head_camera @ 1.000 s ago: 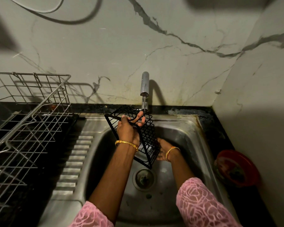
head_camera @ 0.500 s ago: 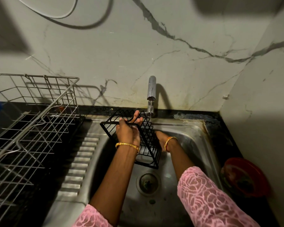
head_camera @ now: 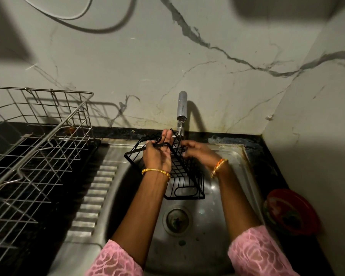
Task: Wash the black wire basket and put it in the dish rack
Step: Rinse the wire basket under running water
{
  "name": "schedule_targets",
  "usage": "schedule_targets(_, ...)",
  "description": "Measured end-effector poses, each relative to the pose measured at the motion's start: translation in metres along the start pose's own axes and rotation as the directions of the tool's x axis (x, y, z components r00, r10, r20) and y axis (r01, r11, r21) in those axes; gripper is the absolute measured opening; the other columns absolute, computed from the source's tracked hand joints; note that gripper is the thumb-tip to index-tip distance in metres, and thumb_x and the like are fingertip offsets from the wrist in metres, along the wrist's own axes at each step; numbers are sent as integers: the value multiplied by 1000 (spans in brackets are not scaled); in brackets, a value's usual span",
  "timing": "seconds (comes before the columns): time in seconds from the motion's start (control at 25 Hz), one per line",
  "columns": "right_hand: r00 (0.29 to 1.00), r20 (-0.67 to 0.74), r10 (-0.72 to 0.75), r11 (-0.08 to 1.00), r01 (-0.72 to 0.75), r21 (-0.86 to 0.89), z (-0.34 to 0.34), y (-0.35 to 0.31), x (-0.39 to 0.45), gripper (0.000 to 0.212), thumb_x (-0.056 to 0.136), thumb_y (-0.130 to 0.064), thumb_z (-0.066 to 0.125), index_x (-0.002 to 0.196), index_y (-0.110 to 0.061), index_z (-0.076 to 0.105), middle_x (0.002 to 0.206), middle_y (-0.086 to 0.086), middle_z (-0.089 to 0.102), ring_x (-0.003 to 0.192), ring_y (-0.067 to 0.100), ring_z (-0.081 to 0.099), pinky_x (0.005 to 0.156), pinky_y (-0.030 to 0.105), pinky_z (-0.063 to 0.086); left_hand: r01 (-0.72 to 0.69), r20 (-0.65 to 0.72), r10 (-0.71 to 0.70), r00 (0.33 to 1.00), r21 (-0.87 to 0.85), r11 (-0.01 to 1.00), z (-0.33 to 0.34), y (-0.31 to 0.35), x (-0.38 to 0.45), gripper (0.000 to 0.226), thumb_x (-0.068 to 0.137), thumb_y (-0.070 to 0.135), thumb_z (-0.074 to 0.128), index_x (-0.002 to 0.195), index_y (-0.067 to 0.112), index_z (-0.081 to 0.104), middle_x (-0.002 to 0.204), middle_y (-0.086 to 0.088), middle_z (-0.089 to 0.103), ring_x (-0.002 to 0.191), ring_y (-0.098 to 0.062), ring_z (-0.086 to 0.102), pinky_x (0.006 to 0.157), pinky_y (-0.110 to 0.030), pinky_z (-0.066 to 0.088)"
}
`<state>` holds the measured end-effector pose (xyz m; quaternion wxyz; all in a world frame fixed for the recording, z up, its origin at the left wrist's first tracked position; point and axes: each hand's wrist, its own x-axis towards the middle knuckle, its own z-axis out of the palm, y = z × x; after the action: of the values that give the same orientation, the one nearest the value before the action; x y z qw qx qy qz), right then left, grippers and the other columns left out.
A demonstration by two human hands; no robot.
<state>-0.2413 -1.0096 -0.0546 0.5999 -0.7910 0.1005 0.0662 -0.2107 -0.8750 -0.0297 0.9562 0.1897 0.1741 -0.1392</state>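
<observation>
Both hands are on the black wire basket point(head_camera: 179, 172), which I hold tilted over the bowl of the steel sink point(head_camera: 207, 226), its far end up under the tap point(head_camera: 182, 105) and its near end hanging low above the drain point(head_camera: 176, 220); my left hand point(head_camera: 157, 156) grips the basket's upper rim, thumb hooked over the black wire and fingers stretched up along the far side; my right hand point(head_camera: 199, 154) sits just beside it on the right, fingers curled onto the wires near the top, though motion blur keeps me from telling exactly how they close; a thin stream of water runs from the tap onto the basket's top edge, between my two hands; a gold bangle rings each wrist, and my pink lace sleeves show at the bottom edge; the dish rack point(head_camera: 34, 156) of bare silvery wire stands well apart to the left on the black counter point(head_camera: 255, 148), beyond the ribbed draining board point(head_camera: 94, 196); a red bowl point(head_camera: 289, 212) rests on the counter at the right of the sink, in shadow; behind the tap rises the pale marbled wall point(head_camera: 187, 56) with dark veins, and a cable point(head_camera: 68, 16) loops across its top left.
</observation>
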Motion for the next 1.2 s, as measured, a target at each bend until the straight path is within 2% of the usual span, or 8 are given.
schedule_targets(0.16,990,-65,-124,948,99,-304,13,40,-23,106,66,-19,80,144,-38,11,154,-3,10,138,20,20,105,32,31,94,78,-92,993,-23,995,6,-13,-1,18,105,23,23,97,13,36,99,-26,60,58,-26,71,50,-26,55)
schedule_targets(0.36,893,-446,-66,993,13,-121,24,56,-20,68,81,-13,64,137,-36,33,133,4,48,110,25,54,84,34,49,215,123,-266,956,324,921,-1,-22,9,25,103,17,32,112,1,49,112,-23,59,74,-20,70,69,-24,54)
schedule_targets(0.48,847,-498,185,965,-60,257,21,59,-24,50,88,-8,53,128,-36,44,117,7,53,86,22,57,51,36,56,134,26,-290,957,844,519,-30,-2,22,27,99,21,45,117,3,56,100,-9,56,91,-21,58,75,-31,49)
schedule_targets(0.64,771,-406,490,806,-224,548,9,70,-30,13,80,-12,50,89,-15,58,86,8,58,77,25,57,49,37,54,-238,230,245,942,971,6,-98,20,29,8,92,18,60,95,11,59,92,-9,63,88,-22,59,74,-27,46)
schedule_targets(0.76,738,-307,601,718,-329,614,6,69,-35,4,62,-17,48,65,-18,45,59,2,50,55,19,49,42,22,44,82,-72,-70,995,986,146,-129,19,12,35,87,50,59,106,22,53,101,-6,59,102,-26,57,82,-33,44)
schedule_targets(0.88,733,-349,584,746,-315,587,1,60,-37,12,61,-18,50,73,-16,52,74,7,50,61,22,48,43,21,41,390,-283,-440,852,904,174,-142,15,-4,66,79,79,35,121,30,52,121,-10,60,112,-34,56,83,-43,46)
schedule_targets(1.04,732,-393,557,798,-339,499,-6,47,-35,19,71,-22,54,88,-14,56,91,15,54,69,27,54,51,29,49,461,-252,-493,833,808,366,-141,6,-7,72,81,77,34,121,20,55,118,-17,62,109,-35,58,94,-53,44)
schedule_targets(1.2,751,-422,508,850,-358,387,-17,45,-28,32,74,-31,58,99,-12,52,100,11,49,92,34,55,84,49,52,504,-257,-551,794,785,360,-138,0,-3,78,77,82,31,120,22,56,120,-21,60,108,-40,57,91,-57,45)
